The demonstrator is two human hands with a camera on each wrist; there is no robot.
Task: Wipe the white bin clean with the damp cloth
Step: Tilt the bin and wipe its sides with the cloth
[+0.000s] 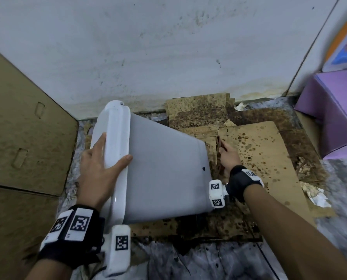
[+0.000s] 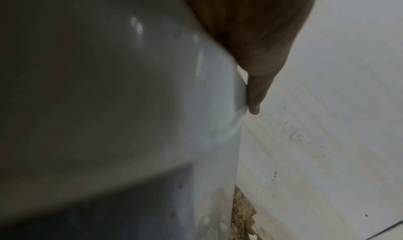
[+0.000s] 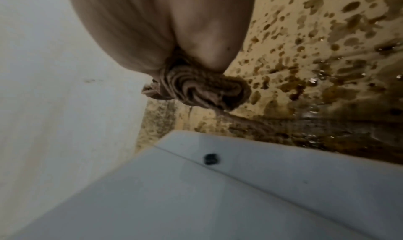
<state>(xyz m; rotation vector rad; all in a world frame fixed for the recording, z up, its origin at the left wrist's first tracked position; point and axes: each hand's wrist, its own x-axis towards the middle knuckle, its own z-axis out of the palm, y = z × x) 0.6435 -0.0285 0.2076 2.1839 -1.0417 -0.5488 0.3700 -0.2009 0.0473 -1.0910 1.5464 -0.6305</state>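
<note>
The white bin (image 1: 164, 164) lies tipped on its side over stained cardboard, its rim to the left and its base to the right. My left hand (image 1: 100, 164) grips the rim (image 1: 116, 150), thumb over the outer side and fingers over the mouth; in the left wrist view a fingertip (image 2: 255, 104) presses the bin's edge (image 2: 218, 92). My right hand (image 1: 229, 158) is just past the base and holds a bunched brown damp cloth (image 1: 221, 146). In the right wrist view the cloth (image 3: 200, 90) sticks out of the fist above the bin's wall (image 3: 218, 192), which carries a dark spot (image 3: 211, 159).
Wet, brown-spotted cardboard sheets (image 1: 265, 158) cover the floor under and right of the bin. A stained white wall (image 1: 168, 57) stands behind. A large cardboard box (image 1: 23, 128) is at left, a purple box (image 1: 334, 110) at right. Crumpled paper scraps (image 1: 312, 193) lie at right.
</note>
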